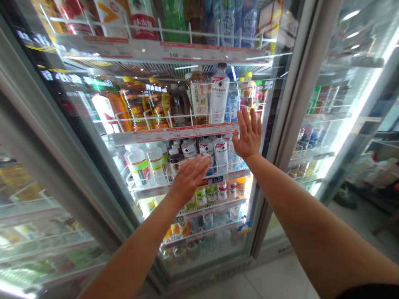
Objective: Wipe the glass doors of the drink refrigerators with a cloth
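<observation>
My right hand (248, 137) lies flat, with its fingers spread, at the right side of a glass cooler door (187, 265). Lower and further left is my left hand (189, 179), its fingers pressed together and slightly blurred in front of the glass. At the left fingertips shows a small pale patch; what it is I cannot make out. Behind the glass, between and above the hands, stand white bottles with a black spade mark (220, 151) and a tall white bottle (219, 95). A price display (215, 180) sits just right of the left fingers.
Shelves of bottled drinks fill the cooler, including yellow-capped bottles (157, 104) at left. A metal door frame (288, 95) runs along the right side. Further glass doors stand on both sides. Below is a pale tiled floor (271, 278). Reflections of lights cross the glass.
</observation>
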Motion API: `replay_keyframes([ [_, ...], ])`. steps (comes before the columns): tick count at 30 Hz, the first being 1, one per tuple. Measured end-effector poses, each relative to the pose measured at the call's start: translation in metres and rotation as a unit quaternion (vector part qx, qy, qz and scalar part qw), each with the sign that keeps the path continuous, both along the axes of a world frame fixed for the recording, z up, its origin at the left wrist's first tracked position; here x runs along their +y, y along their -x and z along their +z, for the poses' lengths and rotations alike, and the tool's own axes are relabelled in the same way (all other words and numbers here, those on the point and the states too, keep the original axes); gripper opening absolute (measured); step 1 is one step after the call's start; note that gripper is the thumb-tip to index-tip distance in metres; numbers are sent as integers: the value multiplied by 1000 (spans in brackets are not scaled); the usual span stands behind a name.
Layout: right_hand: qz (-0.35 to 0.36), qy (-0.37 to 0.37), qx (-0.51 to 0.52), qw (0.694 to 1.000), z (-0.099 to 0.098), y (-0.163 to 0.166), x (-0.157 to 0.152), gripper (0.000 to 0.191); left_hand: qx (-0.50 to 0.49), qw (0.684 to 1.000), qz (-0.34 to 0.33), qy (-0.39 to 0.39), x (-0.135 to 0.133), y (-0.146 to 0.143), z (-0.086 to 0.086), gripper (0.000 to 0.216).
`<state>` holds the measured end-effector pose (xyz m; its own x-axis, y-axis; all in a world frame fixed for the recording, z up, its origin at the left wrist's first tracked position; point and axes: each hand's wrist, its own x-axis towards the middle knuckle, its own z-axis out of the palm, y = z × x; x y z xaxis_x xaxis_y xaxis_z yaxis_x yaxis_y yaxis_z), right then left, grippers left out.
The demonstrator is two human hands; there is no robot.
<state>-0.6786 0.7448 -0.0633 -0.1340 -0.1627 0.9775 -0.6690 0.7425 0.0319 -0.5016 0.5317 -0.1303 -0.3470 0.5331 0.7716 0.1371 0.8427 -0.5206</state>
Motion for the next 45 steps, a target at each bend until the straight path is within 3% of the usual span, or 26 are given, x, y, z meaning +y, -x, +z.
replay_keyframes([
  [2,-1,1,6,1000,0,1,0,66,-22,1000,2,7,4,0,-1,59],
  [6,-4,3,5,1000,0,2,0,66,74,987,32,-137,-2,0,34,57],
  [8,-5,3,5,1000,0,2,0,66,107,979,36,-171,-4,1,43,56],
  [10,-5,5,12,1000,-1,1,0,66,100,984,25,-146,0,4,37,57],
  [14,-3,7,24,1000,-1,1,-1,65,-4,999,-1,-39,8,6,16,61],
  [16,-3,6,22,1000,-1,1,-1,65,2,998,4,-55,3,4,23,60],
  [20,-4,1,4,1000,-1,2,-1,67,118,982,18,-145,-17,-1,60,53],
  [22,-4,-1,0,1000,0,2,0,68,148,975,23,-163,-18,-1,63,53],
  [24,-5,-2,0,1000,0,1,-1,68,129,982,20,-135,-11,3,50,56],
  [28,-9,0,-1,1000,0,0,-1,67,8,1000,-10,-2,5,8,24,62],
  [30,-9,1,4,1000,0,0,-1,67,9,1000,-1,-10,2,7,32,63],
  [34,-11,-1,8,1000,0,1,-1,66,123,984,31,-122,-16,2,70,59],
  [36,-12,-4,-1,1000,0,1,-1,67,154,975,37,-157,-18,1,76,57],
  [38,-12,-6,-6,1000,0,1,-1,68,140,979,31,-142,-14,3,66,59],
  [41,-13,-5,-4,1000,0,1,-1,68,60,997,21,-43,-7,4,49,64],
  [43,-17,-4,1,1000,0,1,-1,67,36,999,22,-6,-13,1,54,62],
  [45,-20,-4,7,1000,-1,1,-1,67,68,997,30,-31,-28,-4,73,57],
])
